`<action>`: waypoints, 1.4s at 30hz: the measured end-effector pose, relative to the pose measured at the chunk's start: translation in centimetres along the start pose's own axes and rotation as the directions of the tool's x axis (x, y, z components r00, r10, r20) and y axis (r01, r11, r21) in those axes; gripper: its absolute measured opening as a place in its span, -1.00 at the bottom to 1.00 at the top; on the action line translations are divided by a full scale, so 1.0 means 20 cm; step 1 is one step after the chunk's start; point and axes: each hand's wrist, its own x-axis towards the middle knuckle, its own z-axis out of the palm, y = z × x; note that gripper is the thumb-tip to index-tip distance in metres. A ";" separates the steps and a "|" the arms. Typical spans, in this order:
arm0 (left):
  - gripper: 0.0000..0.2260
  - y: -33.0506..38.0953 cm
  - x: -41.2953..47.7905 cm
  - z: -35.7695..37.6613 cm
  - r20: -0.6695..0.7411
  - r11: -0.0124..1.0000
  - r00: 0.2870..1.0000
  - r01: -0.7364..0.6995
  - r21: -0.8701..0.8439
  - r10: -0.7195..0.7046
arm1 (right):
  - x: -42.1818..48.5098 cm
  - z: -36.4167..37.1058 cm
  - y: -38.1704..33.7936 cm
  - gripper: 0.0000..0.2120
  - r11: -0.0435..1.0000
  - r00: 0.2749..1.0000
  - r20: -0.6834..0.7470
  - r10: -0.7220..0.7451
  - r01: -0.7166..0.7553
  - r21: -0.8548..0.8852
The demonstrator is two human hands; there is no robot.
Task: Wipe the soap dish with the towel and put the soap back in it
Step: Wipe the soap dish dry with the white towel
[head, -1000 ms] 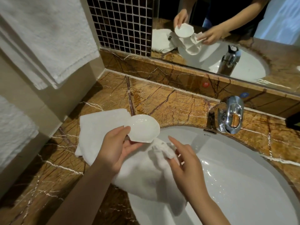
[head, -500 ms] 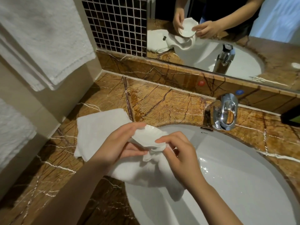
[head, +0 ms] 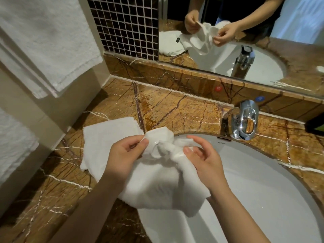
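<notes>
- Pinched between the left hand (head: 122,155)'s thumb and fingers at frame centre is the white soap dish (head: 158,137), partly wrapped in towel (head: 157,183).
- Right hand (head: 203,160) clasps bunched towel against the dish.
- Towel drapes from the marble counter (head: 175,111) over the sink (head: 263,190) rim.

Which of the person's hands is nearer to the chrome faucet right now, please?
Right. The right hand works the towel over the basin, below-left of the faucet; the left hand sits farther left over the counter edge.
</notes>
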 end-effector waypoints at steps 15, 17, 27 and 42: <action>-0.92 0.02 0.03 0.09 -0.099 0.968 0.973 0.192 -0.162 -0.210 | -0.01 0.30 0.01 -0.78 0.745 0.911 0.094 -0.402 0.385 -0.545; -0.92 0.02 0.02 0.11 -0.108 0.956 0.969 0.196 -0.219 -0.224 | 0.01 0.32 0.01 -0.78 0.806 0.921 0.035 -0.388 0.357 -0.472; -0.79 0.02 -0.01 0.16 -0.199 0.876 0.939 0.165 -0.453 -0.281 | 0.09 0.28 0.01 -0.84 0.912 0.955 -0.160 -0.252 0.179 -0.369; -0.68 0.03 0.04 0.21 -0.071 0.742 0.969 0.133 -0.657 -0.237 | -0.01 0.33 0.11 -0.68 0.953 0.906 -0.324 -0.273 0.207 -0.223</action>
